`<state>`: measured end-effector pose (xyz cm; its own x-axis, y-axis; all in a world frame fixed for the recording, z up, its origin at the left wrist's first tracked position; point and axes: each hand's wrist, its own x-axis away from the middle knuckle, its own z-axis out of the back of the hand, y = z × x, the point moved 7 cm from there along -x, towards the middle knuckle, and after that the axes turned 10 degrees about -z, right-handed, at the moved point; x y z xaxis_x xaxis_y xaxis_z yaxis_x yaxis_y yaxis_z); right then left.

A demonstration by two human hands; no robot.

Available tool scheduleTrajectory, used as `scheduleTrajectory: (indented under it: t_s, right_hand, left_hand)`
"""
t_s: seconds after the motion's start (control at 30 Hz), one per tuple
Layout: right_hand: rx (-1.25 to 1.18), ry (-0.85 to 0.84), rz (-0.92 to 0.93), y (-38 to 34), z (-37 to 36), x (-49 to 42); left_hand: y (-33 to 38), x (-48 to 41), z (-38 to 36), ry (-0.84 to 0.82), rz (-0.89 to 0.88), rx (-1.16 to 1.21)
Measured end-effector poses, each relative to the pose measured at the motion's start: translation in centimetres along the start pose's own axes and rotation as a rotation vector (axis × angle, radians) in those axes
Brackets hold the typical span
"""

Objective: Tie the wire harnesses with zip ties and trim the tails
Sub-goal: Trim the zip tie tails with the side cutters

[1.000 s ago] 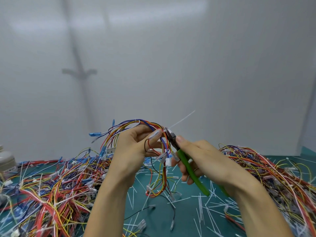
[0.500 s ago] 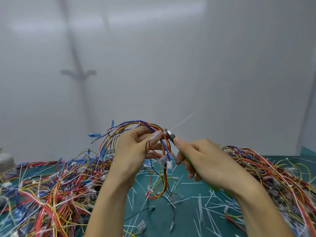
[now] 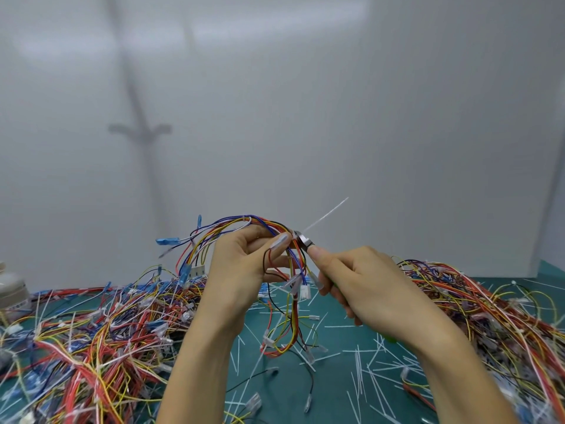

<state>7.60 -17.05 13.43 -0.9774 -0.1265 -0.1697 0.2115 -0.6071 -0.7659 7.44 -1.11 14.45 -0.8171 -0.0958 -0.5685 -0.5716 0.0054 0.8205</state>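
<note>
My left hand (image 3: 244, 264) grips a multicoloured wire harness (image 3: 232, 228) held up above the green table, its loose ends and white connectors dangling below. A white zip tie tail (image 3: 327, 215) sticks up and to the right from the bundle. My right hand (image 3: 363, 283) holds green-handled cutters (image 3: 302, 240), whose metal jaws sit at the base of that tail, right beside my left thumb. The handles are mostly hidden inside my fist.
A big heap of wire harnesses (image 3: 91, 332) covers the table's left side and another heap (image 3: 489, 307) lies on the right. Cut white zip tie tails (image 3: 360, 371) litter the green mat (image 3: 275, 390) between them. A white container (image 3: 10, 289) stands at the far left.
My right hand has turned and closed round the cutters, hiding the green handles, and the jaws have come up to the base of the zip tie tail. My left hand has stayed nearly still.
</note>
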Motion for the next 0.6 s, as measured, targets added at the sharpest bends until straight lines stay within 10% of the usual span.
scheduleTrajectory:
  t_s: [0.6]
  right_hand:
    - [-0.338, -0.011, -0.003, 0.1, -0.6, -0.5]
  left_hand:
    - [-0.1, 0.5, -0.6, -0.115, 0.069, -0.056]
